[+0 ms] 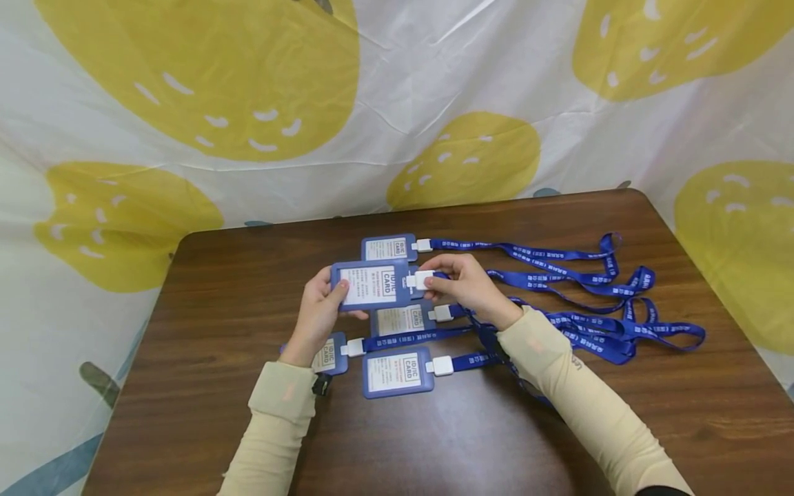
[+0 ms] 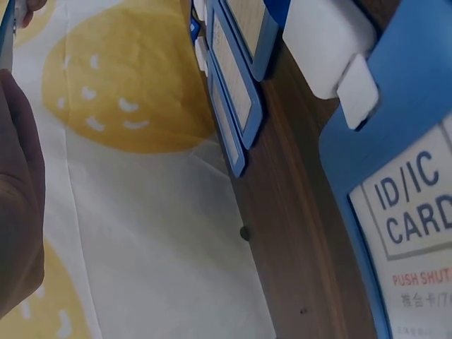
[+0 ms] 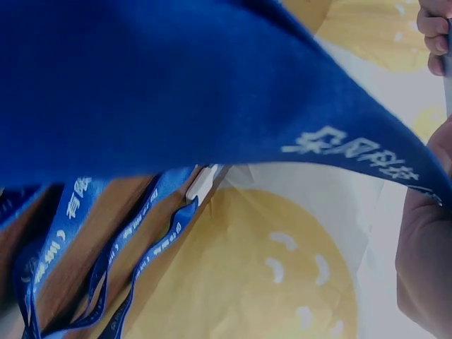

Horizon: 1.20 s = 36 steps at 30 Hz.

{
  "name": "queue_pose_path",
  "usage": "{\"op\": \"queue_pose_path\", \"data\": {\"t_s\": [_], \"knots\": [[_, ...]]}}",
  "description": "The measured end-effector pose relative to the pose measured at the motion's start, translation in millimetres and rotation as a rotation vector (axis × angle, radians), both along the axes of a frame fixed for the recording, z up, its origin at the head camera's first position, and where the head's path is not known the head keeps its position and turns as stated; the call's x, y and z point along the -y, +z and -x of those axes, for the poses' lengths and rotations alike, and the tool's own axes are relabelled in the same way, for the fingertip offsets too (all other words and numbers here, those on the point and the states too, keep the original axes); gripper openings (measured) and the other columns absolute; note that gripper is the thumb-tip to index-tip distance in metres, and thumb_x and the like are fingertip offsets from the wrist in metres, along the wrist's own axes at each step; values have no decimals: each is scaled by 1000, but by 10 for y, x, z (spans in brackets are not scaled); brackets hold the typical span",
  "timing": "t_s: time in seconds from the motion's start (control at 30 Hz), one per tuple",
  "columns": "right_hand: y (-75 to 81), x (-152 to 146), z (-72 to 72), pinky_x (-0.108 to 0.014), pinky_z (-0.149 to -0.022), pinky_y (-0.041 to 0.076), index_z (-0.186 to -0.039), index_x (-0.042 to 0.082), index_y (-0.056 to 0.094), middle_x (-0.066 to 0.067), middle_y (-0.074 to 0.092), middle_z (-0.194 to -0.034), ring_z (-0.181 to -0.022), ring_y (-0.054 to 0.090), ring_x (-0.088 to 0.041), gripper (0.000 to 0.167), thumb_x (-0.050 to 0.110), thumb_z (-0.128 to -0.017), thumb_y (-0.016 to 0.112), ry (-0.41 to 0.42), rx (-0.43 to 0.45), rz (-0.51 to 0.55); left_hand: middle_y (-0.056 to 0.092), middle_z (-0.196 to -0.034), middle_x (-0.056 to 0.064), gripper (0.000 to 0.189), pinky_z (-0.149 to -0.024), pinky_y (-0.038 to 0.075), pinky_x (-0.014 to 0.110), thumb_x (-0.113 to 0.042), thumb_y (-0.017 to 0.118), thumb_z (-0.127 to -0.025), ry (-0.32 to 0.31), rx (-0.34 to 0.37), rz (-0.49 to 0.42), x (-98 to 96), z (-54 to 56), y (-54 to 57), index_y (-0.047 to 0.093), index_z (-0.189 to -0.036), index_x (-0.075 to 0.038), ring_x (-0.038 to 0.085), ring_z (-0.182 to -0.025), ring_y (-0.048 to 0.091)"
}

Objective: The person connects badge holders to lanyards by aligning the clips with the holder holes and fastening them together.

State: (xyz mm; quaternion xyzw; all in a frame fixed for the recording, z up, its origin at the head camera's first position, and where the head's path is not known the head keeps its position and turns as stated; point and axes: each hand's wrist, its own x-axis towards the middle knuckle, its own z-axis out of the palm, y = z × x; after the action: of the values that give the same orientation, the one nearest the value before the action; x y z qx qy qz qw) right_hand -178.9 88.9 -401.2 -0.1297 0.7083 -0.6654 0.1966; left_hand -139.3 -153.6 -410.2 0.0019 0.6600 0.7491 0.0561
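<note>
Above the table, my left hand (image 1: 318,313) grips the left end of a blue ID card holder (image 1: 372,286), thumb on its face. My right hand (image 1: 468,286) pinches the white clip (image 1: 424,280) at the holder's other end. From that clip a blue lanyard (image 3: 212,106) with white lettering crosses close in front of the right wrist camera, running to my right hand (image 3: 427,247). In the left wrist view only the edge of my left hand (image 2: 18,191) shows, and the held holder is mostly cut off.
Several more card holders lie around the held one, among them a front one (image 1: 398,373), a back one (image 1: 388,248) and one partly under my left wrist (image 1: 329,353). Their blue lanyards (image 1: 595,331) spread rightward over the brown table (image 1: 205,399). A lemon-patterned curtain (image 1: 422,83) hangs behind.
</note>
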Motion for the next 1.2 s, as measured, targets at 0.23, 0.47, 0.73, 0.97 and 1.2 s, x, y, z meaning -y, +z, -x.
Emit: {"op": "queue_pose_path", "data": {"t_s": [0.23,0.47,0.73,0.97,1.2], "knots": [[-16,-1,-5,-42,-67,53,-106,-13,56,-24,62,-82,-63,63,-16,21,-4,-87,55,-18,10,8,57,-102,27,26,-61,54,40,-5,32,-98,3,-4,16,-22,1,7,38,-121,7,27,-74,65],[-55,14,-18,-33,-63,54,-106,-13,56,-19,63,-83,-62,62,-15,21,-5,-86,56,-58,6,30,57,-104,28,27,-61,54,42,-6,32,-98,36,9,11,-54,-8,-19,39,-122,5,23,-74,65],[-73,14,-22,-36,-64,54,-105,-12,58,-13,64,-81,-63,62,-16,21,-5,-86,57,-74,0,7,55,-107,29,27,-59,54,38,-4,31,-98,44,-3,-11,-87,-28,-71,39,-122,5,22,-76,65],[-95,20,-21,-46,-70,52,-104,-11,59,-15,64,-81,-64,63,-17,20,-5,-86,56,-73,9,-12,55,-107,29,27,-58,54,38,-2,30,-98,51,13,-31,-110,-34,-106,38,-123,5,22,-77,65],[-111,12,-32,-48,-71,51,-105,-12,58,-16,64,-84,-64,63,-16,20,-6,-86,56,-76,-1,-4,55,-107,29,26,-58,54,39,-2,31,-98,65,13,-33,-133,-32,-124,39,-121,5,22,-78,65]]}}
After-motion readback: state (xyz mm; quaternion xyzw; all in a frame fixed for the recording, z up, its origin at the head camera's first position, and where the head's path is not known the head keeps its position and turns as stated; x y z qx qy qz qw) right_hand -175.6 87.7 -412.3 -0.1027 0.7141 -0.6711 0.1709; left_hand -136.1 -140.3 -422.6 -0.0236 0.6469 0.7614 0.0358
